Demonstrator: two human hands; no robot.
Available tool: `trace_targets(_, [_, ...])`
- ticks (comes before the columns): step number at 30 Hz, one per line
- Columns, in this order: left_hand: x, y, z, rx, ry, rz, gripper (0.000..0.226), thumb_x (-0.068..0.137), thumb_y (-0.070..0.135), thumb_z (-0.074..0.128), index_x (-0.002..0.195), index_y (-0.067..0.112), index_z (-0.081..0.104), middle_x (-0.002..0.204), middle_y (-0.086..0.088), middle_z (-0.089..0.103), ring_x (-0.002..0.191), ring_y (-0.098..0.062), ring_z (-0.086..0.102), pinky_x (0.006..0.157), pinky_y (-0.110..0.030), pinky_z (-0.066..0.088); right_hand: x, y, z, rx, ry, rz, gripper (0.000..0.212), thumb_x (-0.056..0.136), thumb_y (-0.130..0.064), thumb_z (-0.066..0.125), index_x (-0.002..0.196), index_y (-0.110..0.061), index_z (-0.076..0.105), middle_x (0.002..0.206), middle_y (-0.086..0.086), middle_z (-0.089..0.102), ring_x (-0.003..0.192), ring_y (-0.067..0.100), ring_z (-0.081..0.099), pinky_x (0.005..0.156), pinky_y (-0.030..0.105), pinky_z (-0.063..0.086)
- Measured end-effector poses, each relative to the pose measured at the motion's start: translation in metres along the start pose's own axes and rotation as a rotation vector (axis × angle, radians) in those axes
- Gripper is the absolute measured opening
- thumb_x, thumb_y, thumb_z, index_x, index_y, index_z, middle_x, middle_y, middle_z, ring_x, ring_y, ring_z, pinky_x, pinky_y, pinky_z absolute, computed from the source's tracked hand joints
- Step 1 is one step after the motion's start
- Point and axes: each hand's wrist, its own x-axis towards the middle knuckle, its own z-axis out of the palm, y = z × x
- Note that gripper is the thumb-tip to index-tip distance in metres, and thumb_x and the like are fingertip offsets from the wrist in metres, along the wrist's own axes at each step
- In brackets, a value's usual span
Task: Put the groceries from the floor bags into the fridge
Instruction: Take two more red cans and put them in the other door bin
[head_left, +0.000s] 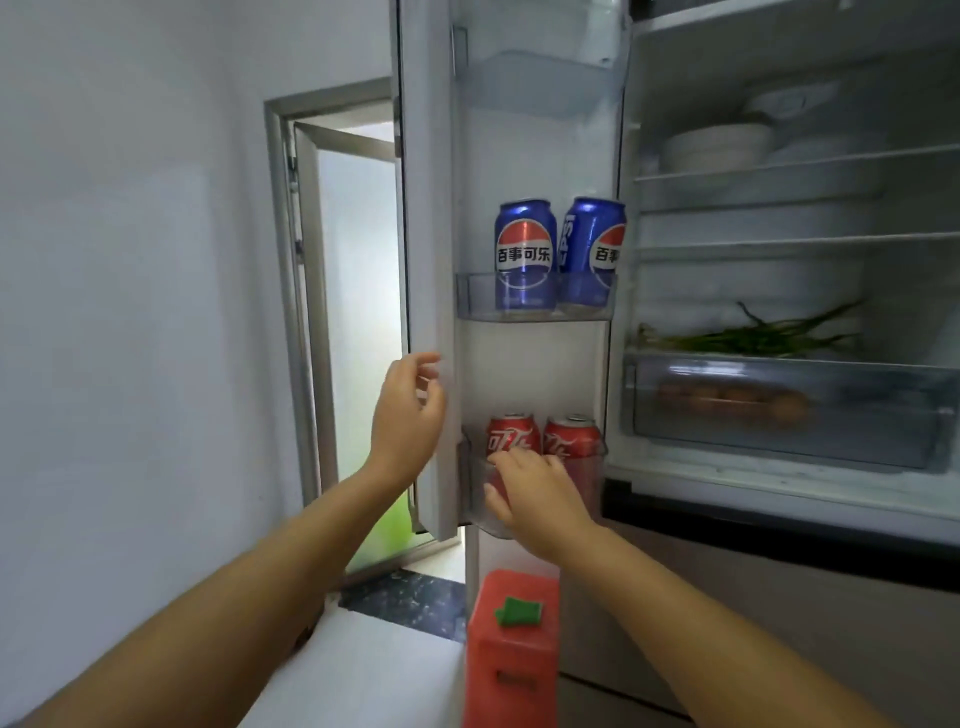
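At the lowest door bin (480, 499), right hand (537, 488) grips the left red cola can (511, 434) beside a second (571, 436), left hand (408, 415) loosely open against the fridge door (428, 208) edge, two blue cans (524, 249) binned above.

The lower part of the left red can (511, 441) is covered by the right hand (535, 493), whose fingertips are blurred. The brown items in the clear drawer (779, 410) are blurred by its frosted front. The bowls (717, 148) on the top shelf are hazy. The orange box (511, 649) is cut off by the bottom edge.
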Motion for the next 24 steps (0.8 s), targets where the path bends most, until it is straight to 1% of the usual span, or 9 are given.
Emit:
trace_targets(3, [0.006, -0.011, -0.005, 0.012, -0.024, -0.063, 0.035, 0.095, 0.015, 0.048, 0.129, 0.011, 0.047, 0.123, -0.009, 0.05, 0.107, -0.017, 0.052, 0.089, -0.031, 0.05, -0.002, 0.0, 0.001, -0.005, 0.024, 0.059, 0.033, 0.097, -0.04, 0.037, 0.114, -0.016, 0.054, 0.115, 0.001, 0.058, 0.111, 0.019, 0.051, 0.094, 0.033, 0.033])
trace_targets(5, [0.009, -0.015, -0.004, 0.051, -0.042, -0.017, 0.041, 0.095, 0.019, 0.05, 0.135, 0.011, 0.042, 0.132, -0.008, 0.046, 0.119, -0.019, 0.047, 0.101, -0.035, 0.044, -0.007, 0.007, -0.004, 0.032, 0.067, 0.076, 0.031, 0.098, -0.04, 0.038, 0.103, -0.015, 0.057, 0.106, 0.001, 0.06, 0.101, 0.019, 0.054, 0.09, 0.033, 0.034])
trace_targets(8, [0.015, -0.011, 0.001, 0.149, -0.056, 0.087, 0.053, 0.092, 0.036, 0.044, 0.141, 0.016, 0.038, 0.145, -0.005, 0.038, 0.132, -0.019, 0.036, 0.112, -0.04, 0.03, -0.024, 0.026, -0.013, 0.151, 0.13, 0.083, 0.03, 0.097, -0.034, 0.042, 0.085, -0.012, 0.058, 0.088, 0.004, 0.061, 0.084, 0.02, 0.055, 0.078, 0.033, 0.036])
trace_targets(11, [0.018, -0.006, 0.008, 0.345, -0.102, 0.3, 0.06, 0.09, 0.052, 0.033, 0.145, 0.027, 0.032, 0.156, -0.001, 0.02, 0.145, -0.019, 0.015, 0.119, -0.051, 0.004, -0.047, 0.058, -0.028, 0.246, 0.131, 0.102, 0.039, 0.092, -0.036, 0.034, 0.072, -0.009, 0.054, 0.073, 0.006, 0.056, 0.07, 0.022, 0.051, 0.068, 0.029, 0.033])
trace_targets(13, [0.018, -0.005, 0.015, 0.467, -0.161, 0.515, 0.061, 0.093, 0.057, 0.026, 0.148, 0.033, 0.021, 0.159, -0.002, 0.01, 0.147, -0.02, 0.004, 0.117, -0.054, -0.001, -0.064, 0.082, -0.04, 0.269, 0.126, 0.132, 0.045, 0.089, -0.039, 0.029, 0.075, -0.007, 0.057, 0.076, 0.005, 0.056, 0.073, 0.017, 0.048, 0.069, 0.025, 0.031])
trace_targets(15, [0.017, -0.002, 0.026, 0.539, -0.212, 0.722, 0.058, 0.096, 0.055, 0.019, 0.149, 0.031, 0.013, 0.159, -0.004, 0.007, 0.147, -0.02, -0.004, 0.117, -0.057, 0.004, -0.08, 0.108, -0.052, 0.263, 0.122, 0.187, 0.053, 0.088, -0.043, 0.026, 0.085, -0.005, 0.063, 0.087, 0.0, 0.055, 0.082, 0.013, 0.047, 0.074, 0.023, 0.033])
trace_targets(18, [0.022, 0.018, 0.051, 0.531, -0.237, 0.977, 0.054, 0.099, 0.049, 0.019, 0.148, 0.026, 0.015, 0.156, -0.003, 0.011, 0.147, -0.014, -0.008, 0.117, -0.052, 0.005, -0.102, 0.152, -0.062, 0.179, 0.127, 0.301, 0.057, 0.089, -0.042, 0.025, 0.095, -0.003, 0.066, 0.098, 0.003, 0.056, 0.095, 0.014, 0.047, 0.084, 0.026, 0.037])
trace_targets(21, [0.025, 0.049, 0.088, 0.468, -0.214, 1.181, 0.046, 0.1, 0.036, 0.026, 0.144, 0.023, 0.026, 0.152, -0.004, 0.021, 0.147, -0.017, 0.005, 0.117, -0.051, 0.004, -0.118, 0.187, -0.077, 0.174, 0.12, 0.419, 0.039, 0.093, -0.023, 0.035, 0.109, -0.004, 0.066, 0.115, 0.012, 0.061, 0.107, 0.02, 0.051, 0.087, 0.019, 0.032])
trace_targets(24, [0.018, 0.084, 0.137, 0.338, -0.168, 1.285, 0.041, 0.097, 0.023, 0.03, 0.138, 0.022, 0.038, 0.146, -0.003, 0.032, 0.141, -0.023, 0.024, 0.116, -0.055, 0.003, -0.126, 0.195, -0.095, 0.318, 0.172, 0.499, 0.028, 0.099, -0.01, 0.04, 0.119, -0.008, 0.059, 0.118, 0.007, 0.059, 0.11, 0.018, 0.053, 0.089, 0.019, 0.037])
